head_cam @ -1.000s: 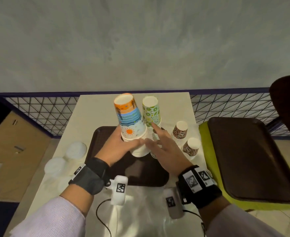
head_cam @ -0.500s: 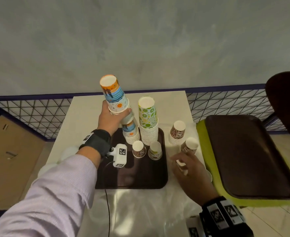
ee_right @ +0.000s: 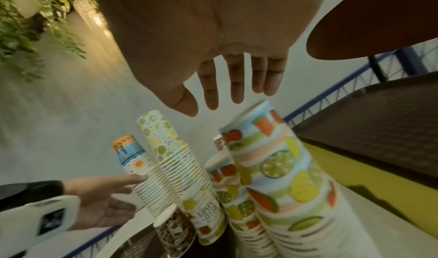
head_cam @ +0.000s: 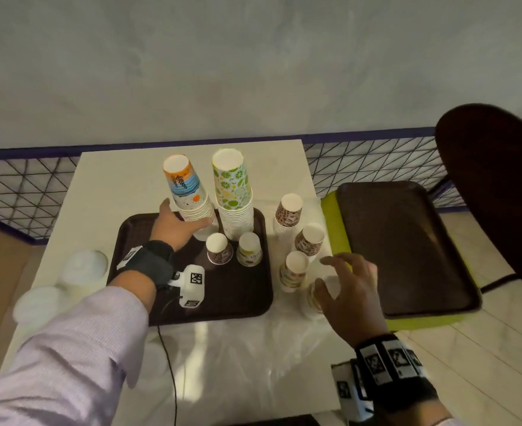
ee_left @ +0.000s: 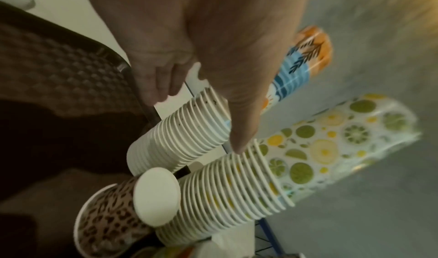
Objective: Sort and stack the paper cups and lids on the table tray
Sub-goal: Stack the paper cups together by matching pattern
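- Left hand (head_cam: 176, 226) wrapped around the low rims of the beach cup stack (head_cam: 189, 192), thumb on one side, fingers on the other.
- Beach cup stack upside down, at the far end of the brown tray (head_cam: 241, 302), leaning a little.
- Lemon cup stack (head_cam: 233, 195) just beside it on the right, also upside down on the tray, rims close to the beach stack's rims.
- Two small single cups in front of the tall stacks on the tray: a leopard cup (head_cam: 219, 249) and a fruit word cup (head_cam: 249, 249), both upside down.
- Right hand (head_cam: 350, 290) spread wide with straight fingers, holding nothing, over a fruit cup stack (ee_right: 279, 177) on the white table (head_cam: 115, 179).
- More small cup stacks (head_cam: 288, 213) off the tray, to its right.
- See-through lids (head_cam: 84, 269) blurry on the table, left of the tray.
- Second brown tray (head_cam: 407, 250) on a green seat, well apart on the right.
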